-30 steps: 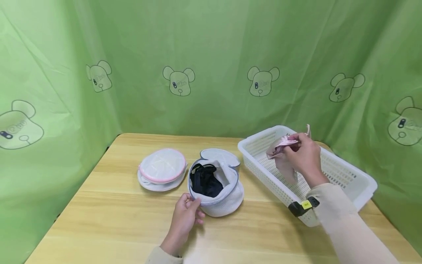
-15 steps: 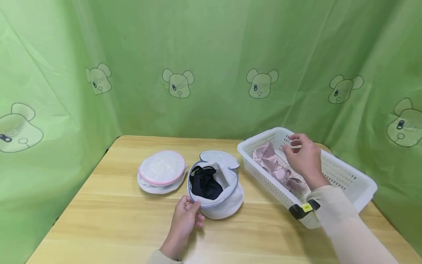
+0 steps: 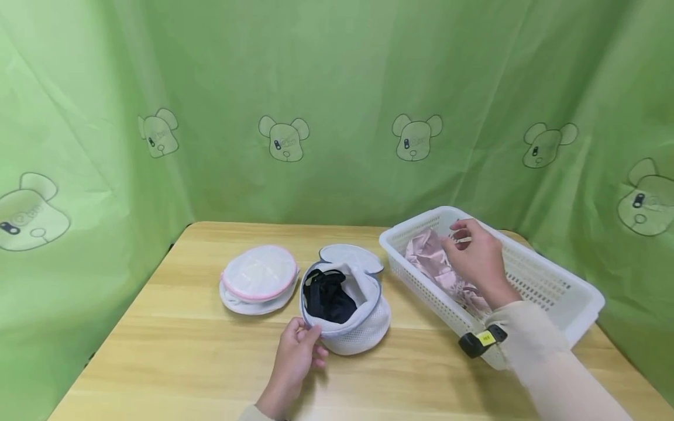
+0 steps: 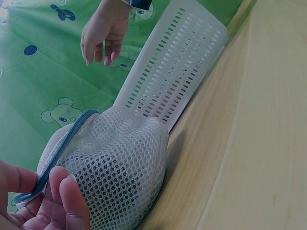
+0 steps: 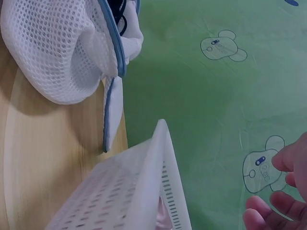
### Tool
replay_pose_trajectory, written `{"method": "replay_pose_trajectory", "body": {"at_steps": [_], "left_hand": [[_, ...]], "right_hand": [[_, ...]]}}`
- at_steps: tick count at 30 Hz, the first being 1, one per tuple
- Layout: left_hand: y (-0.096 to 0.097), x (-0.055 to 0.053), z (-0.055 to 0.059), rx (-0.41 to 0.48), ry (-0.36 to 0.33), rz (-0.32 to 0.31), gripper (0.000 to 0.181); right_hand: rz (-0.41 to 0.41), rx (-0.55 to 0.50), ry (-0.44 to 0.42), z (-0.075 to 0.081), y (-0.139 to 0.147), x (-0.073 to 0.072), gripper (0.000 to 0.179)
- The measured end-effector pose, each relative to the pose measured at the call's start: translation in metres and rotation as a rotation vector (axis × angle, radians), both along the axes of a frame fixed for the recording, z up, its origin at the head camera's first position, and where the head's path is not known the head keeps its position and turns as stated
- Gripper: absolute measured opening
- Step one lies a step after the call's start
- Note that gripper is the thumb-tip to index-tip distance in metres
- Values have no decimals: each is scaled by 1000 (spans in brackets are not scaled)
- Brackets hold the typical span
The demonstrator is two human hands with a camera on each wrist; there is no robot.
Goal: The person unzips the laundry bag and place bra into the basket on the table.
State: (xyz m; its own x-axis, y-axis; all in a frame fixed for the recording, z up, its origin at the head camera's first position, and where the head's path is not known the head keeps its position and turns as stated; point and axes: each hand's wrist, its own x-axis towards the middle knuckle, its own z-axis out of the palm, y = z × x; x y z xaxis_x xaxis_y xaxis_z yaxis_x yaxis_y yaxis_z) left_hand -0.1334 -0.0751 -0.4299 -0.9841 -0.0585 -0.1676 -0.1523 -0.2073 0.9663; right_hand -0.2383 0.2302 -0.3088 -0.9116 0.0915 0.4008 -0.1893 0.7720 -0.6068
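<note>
A white mesh laundry bag (image 3: 365, 336) with a blue-grey zip edge stands with its top unzipped and its round lid folded back. Inside lies a black garment (image 3: 332, 301) with thin straps. My left hand (image 3: 296, 354) pinches the bag's near rim between thumb and fingers, as the left wrist view also shows. Over the white plastic basket (image 3: 432, 307) hovers my right hand (image 3: 478, 257), its fingers loosely bent and holding nothing. Below it, a crumpled pink garment (image 3: 429, 252) lies in the basket, partly covered by the hand.
A second white mesh bag (image 3: 260, 273), pink-edged and flattened, lies left of the upright bag. Basket and bags share a wooden table (image 3: 174, 345), and the basket reaches to its right side. Green curtain (image 3: 347, 164) with bear heads closes off the back and sides.
One second ago my right hand held the pink garment above the basket; it let go, and the garment dropped inside. The right hand then shifted slightly left. My left hand kept its hold.
</note>
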Motion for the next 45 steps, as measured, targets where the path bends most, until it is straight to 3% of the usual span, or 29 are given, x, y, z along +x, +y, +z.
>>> {"method": "replay_pose_trajectory", "body": {"at_steps": [11,20,37,45], "left_hand": [[4,0,-1,14,4,9,12],[7,9,-7,9,-8,-5,12],[4,7,-6,26,5,-40,13],[3,4,-5,14,20,-43,12]], "right_hand": [[67,40,55,-6,-18,-2,23],[116,52,19,-15,-29,2,23],[177,51,31,-25,-47,2,22],[251,32,-6,-26,-62,0,26]]}}
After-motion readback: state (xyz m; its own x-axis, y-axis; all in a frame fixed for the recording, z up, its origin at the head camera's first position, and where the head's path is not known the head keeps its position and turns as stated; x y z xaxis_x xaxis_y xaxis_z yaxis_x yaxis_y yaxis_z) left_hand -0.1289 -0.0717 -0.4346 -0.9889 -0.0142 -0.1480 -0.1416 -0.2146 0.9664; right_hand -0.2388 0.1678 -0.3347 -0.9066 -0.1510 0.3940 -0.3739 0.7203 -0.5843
